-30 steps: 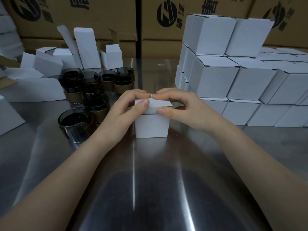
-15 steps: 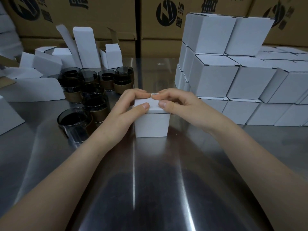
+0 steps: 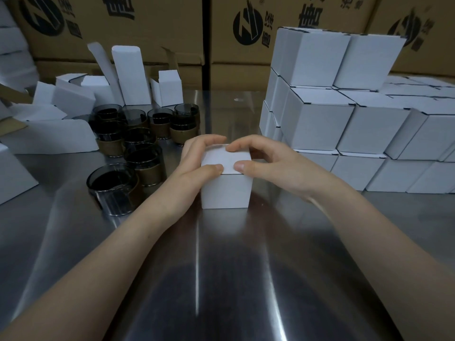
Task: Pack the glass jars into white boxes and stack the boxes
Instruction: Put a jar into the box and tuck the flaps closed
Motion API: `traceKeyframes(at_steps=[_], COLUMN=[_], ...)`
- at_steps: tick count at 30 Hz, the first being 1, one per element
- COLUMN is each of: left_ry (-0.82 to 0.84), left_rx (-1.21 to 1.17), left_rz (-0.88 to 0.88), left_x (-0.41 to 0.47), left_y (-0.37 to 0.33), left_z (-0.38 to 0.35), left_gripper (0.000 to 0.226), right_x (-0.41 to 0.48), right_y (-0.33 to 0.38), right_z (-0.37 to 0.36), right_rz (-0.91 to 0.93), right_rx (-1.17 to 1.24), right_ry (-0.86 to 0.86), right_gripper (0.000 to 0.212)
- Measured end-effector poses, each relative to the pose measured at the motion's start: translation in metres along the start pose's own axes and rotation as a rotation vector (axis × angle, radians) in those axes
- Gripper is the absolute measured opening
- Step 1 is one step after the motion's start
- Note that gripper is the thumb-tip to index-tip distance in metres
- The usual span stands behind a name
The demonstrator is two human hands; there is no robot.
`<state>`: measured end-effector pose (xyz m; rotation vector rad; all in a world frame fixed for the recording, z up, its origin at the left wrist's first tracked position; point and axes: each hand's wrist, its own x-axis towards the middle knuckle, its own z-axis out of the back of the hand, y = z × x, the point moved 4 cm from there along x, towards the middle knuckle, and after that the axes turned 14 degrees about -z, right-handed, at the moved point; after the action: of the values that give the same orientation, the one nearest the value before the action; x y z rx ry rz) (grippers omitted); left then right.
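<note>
Head view: our left hand [image 3: 197,166] and right hand [image 3: 273,166] pinch the white box [image 3: 225,190] on the bench [image 3: 221,267], fingers [image 3: 236,146] curled over its lid. We should press the flap down evenly before stacking.

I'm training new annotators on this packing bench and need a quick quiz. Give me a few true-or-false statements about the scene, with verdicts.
1. The left hand and the right hand both hold the white box, which stands on the steel table. True.
2. The lid of that box stands open. False: its top lies flat and closed under the fingertips.
3. The glass jars stand to the left of the box. True.
4. The closed boxes are stacked on the left side of the table. False: the stack of closed boxes is on the right.
5. Printed brown cartons stand behind the table. True.
</note>
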<state>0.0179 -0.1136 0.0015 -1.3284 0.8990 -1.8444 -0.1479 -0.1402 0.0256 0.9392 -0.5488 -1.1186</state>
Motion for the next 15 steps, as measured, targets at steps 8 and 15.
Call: traceKeyframes(at_steps=[8, 15], left_ry=[-0.013, 0.083], left_rx=[-0.007, -0.054], left_rz=[0.04, 0.093], left_x=[-0.001, -0.006], left_y=[0.003, 0.017], left_z=[-0.001, 0.007], left_gripper=[0.064, 0.1], right_x=[-0.001, -0.003], right_y=[0.001, -0.001], right_z=[-0.003, -0.004], right_rz=[-0.015, -0.032], right_rx=[0.027, 0.005], right_ry=[-0.011, -0.041], right_gripper=[0.027, 0.022])
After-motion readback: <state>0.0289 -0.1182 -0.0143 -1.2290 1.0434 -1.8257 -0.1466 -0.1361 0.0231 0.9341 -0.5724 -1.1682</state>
